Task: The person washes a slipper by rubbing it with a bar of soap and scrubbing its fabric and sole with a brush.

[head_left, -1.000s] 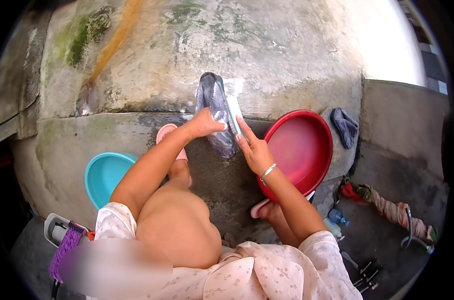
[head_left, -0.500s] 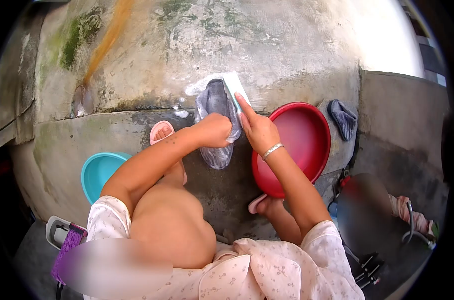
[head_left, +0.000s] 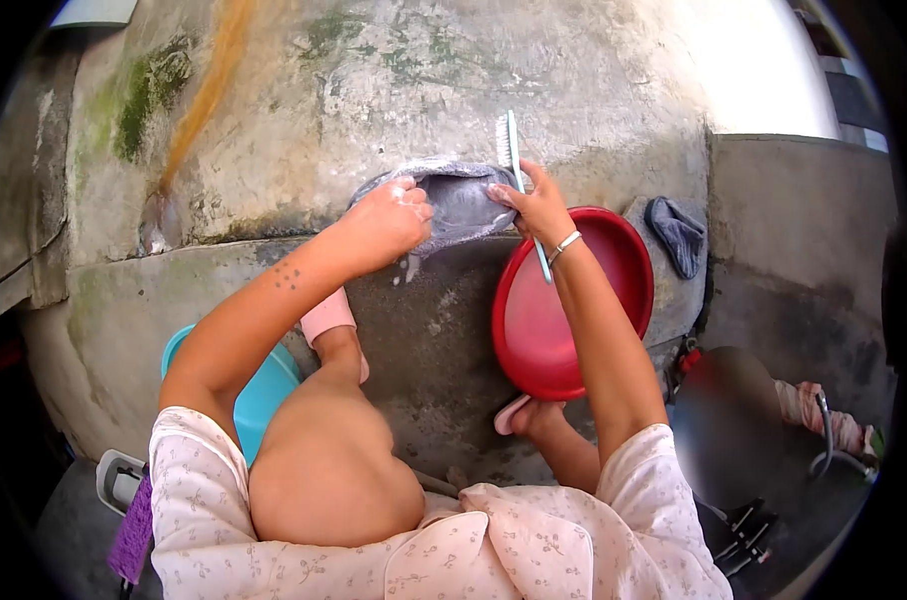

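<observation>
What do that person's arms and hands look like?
The left hand and right hand wear no gloves, and white suds dot the left one's fingers. The short sleeves are pale pink with a tiny flowery print. A silvery bracelet circles the right wrist. Small dark dots mark the left forearm.

With arms [head_left: 282, 280] reaching forward, the left hand [head_left: 392, 218] and right hand [head_left: 542, 208] both grip with curled fingers [head_left: 414, 197].

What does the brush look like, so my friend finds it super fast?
Find the big red basin. At its upper left in the picture, beside the soapy grey shoe, is the brush. Unlike those, it's long, thin and pale blue, with white bristles.
</observation>
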`<state>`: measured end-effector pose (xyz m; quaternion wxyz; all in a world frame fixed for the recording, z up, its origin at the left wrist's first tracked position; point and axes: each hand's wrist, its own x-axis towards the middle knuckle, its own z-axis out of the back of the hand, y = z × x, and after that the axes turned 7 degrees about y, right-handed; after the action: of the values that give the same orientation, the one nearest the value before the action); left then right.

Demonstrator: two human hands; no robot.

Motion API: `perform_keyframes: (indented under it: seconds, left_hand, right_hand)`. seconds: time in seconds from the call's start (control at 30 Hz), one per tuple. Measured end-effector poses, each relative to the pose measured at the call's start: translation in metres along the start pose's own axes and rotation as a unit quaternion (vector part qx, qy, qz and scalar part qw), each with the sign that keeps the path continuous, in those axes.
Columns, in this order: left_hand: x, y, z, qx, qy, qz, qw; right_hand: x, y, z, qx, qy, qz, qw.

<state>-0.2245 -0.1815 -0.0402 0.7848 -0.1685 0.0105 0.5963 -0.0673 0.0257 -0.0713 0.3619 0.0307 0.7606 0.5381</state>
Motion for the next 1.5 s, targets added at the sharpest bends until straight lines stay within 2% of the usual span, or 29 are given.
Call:
perform_keyframes:
  seconds: [0.03,0.07,0.1,0.17,0.2,0.27,0.3,0.33,0.4,0.43,0.5,0.53,0.6,0.63,0.7,0.73,0.8,0.83,1.0,1.07,1.1,1.13,1.2,1.23,1.33,1.4,1.43,1.47,1.5]
  left_hand:
    - [-0.008,0.010,0.002,0.007,-0.085,0.025,0.996]
    - [-0.015,0.017,0.006,0.016,-0.170,0.047,0.984]
    - [-0.022,0.019,0.019,0.027,-0.172,0.043,0.984]
    - [-0.039,0.011,0.055,0.084,-0.283,0.122,0.948]
    - [-0.045,0.003,0.067,0.098,-0.288,0.113,0.946]
    - [-0.062,-0.020,0.087,-0.157,-0.425,0.234,0.860]
    - [-0.072,-0.028,0.092,-0.331,-0.399,0.254,0.817]
    - [-0.078,-0.024,0.085,-0.318,-0.405,0.242,0.822]
    - [-0.085,-0.014,0.073,-0.625,-0.252,0.173,0.718]
    - [-0.083,-0.021,0.091,-0.616,-0.257,0.160,0.727]
    - [-0.072,-0.044,0.124,-0.736,-0.198,0.155,0.628]
    - [-0.064,-0.051,0.137,-0.729,-0.202,0.144,0.638]
    - [-0.046,-0.059,0.163,-0.855,-0.132,0.140,0.482]
    - [-0.042,-0.070,0.178,-0.850,-0.134,0.133,0.492]
    - [-0.035,-0.089,0.204,-0.897,-0.162,0.064,0.405]
    - [-0.034,-0.098,0.216,-0.893,-0.161,0.059,0.416]
    - [-0.034,-0.114,0.232,-0.894,-0.183,-0.062,0.404]
    - [-0.030,-0.120,0.237,-0.883,-0.226,-0.041,0.408]
    - [-0.028,-0.132,0.235,-0.895,-0.225,-0.026,0.384]
    - [-0.032,-0.129,0.235,-0.886,-0.259,0.024,0.384]
    - [-0.037,-0.131,0.239,-0.883,-0.264,0.021,0.388]
    - [-0.039,-0.130,0.238,-0.883,-0.264,0.021,0.388]
    - [-0.039,-0.126,0.231,-0.873,-0.252,0.025,0.417]
    - [-0.037,-0.132,0.225,-0.867,-0.249,0.012,0.431]
    - [-0.017,-0.148,0.200,-0.800,-0.293,-0.019,0.524]
    - [-0.014,-0.181,0.196,-0.797,-0.304,0.003,0.522]
    - [-0.013,-0.175,0.201,-0.794,-0.307,-0.005,0.525]
    - [-0.013,-0.167,0.203,-0.807,-0.281,-0.011,0.519]
    - [-0.011,-0.158,0.206,-0.819,-0.258,-0.020,0.513]
  right_hand:
    - [-0.017,0.025,-0.005,-0.104,0.017,-0.071,0.992]
    - [-0.027,0.030,-0.012,-0.100,0.016,-0.061,0.993]
    - [-0.036,0.033,-0.022,-0.047,0.001,-0.044,0.998]
    - [-0.056,0.044,-0.041,0.057,-0.023,-0.009,0.998]
    - [-0.065,0.049,-0.046,0.062,-0.025,0.008,0.998]
    - [-0.079,0.057,-0.055,0.151,-0.042,0.044,0.987]
    - [-0.086,0.061,-0.061,0.163,-0.060,0.061,0.983]
    - [-0.095,0.068,-0.065,0.167,-0.060,0.080,0.981]
    - [-0.116,0.085,-0.072,0.185,-0.075,0.129,0.971]
    - [-0.129,0.096,-0.076,0.189,-0.076,0.141,0.969]
    - [-0.153,0.111,-0.085,0.236,-0.062,0.156,0.957]
    - [-0.164,0.117,-0.090,0.283,-0.043,0.154,0.946]
    - [-0.187,0.127,-0.103,0.329,0.006,0.165,0.930]
    - [-0.201,0.132,-0.111,0.352,0.031,0.168,0.920]
    - [-0.224,0.140,-0.123,0.400,0.086,0.168,0.897]
    - [-0.233,0.142,-0.128,0.415,0.104,0.174,0.887]
    - [-0.248,0.141,-0.135,0.380,0.114,0.194,0.897]
    - [-0.256,0.142,-0.139,0.337,0.091,0.209,0.914]
    - [-0.290,0.147,-0.140,0.201,0.016,0.190,0.961]
    - [-0.303,0.137,-0.125,0.037,-0.107,0.238,0.965]
    - [-0.309,0.133,-0.120,0.037,-0.107,0.238,0.965]
    - [-0.316,0.128,-0.114,-0.103,-0.103,0.275,0.950]
    - [-0.327,0.122,-0.110,-0.376,-0.092,0.329,0.861]
    - [-0.336,0.135,-0.117,-0.418,-0.049,0.233,0.877]
    - [-0.274,0.140,-0.110,-0.468,-0.137,0.260,0.833]
    - [-0.186,0.151,-0.069,-0.527,-0.092,0.328,0.779]
    - [-0.202,0.179,-0.080,-0.476,-0.074,0.285,0.829]
    - [-0.195,0.178,-0.082,-0.481,-0.078,0.287,0.825]
    - [-0.179,0.169,-0.080,-0.491,-0.119,0.377,0.776]
